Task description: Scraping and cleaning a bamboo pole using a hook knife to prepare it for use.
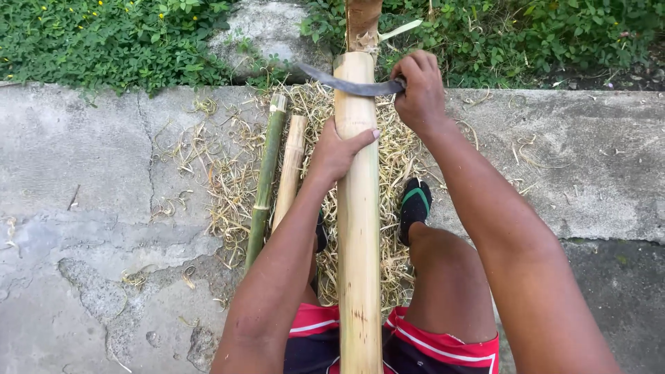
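The pole [358,228], pale peeled bamboo, runs from between the person's knees straight away over the concrete [90,208]. The left hand [334,152] is clamped on the pole's left side halfway up, thumb across its top. Left of the pole lie a short pale stick [289,172] and a green stalk [265,180] on shavings [222,173]. Near the pole's far end the right hand [418,88] is closed round the handle of a curved blade [343,83], which lies across the pole.

Knife handle [400,86] hidden, probably gripped.
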